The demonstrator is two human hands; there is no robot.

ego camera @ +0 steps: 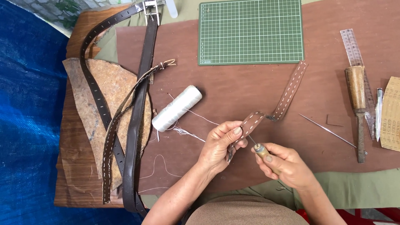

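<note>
Pinched between left hand (218, 143) thumb and fingers: one end of a brown leather strap (287, 93), near the front edge of the table (71, 183). Closed around a small wooden-handled awl (261, 151) in the right hand (285, 164), metal tip pressed against the strap just beside the left thumb. Already stitched with white thread in two rows along the part running up toward the green cutting mat (251, 31) at the back edge. Apparently unfinished at the held end, though hidden there by the fingers. Loose white thread trailing from the spool (177, 108) left of the hands. Lying unused toward the right edge: a long needle (327, 130), a bigger wooden-handled tool (357, 100), a steel ruler (352, 46). Dark belts (137, 125) heaped at the left edge.
</note>
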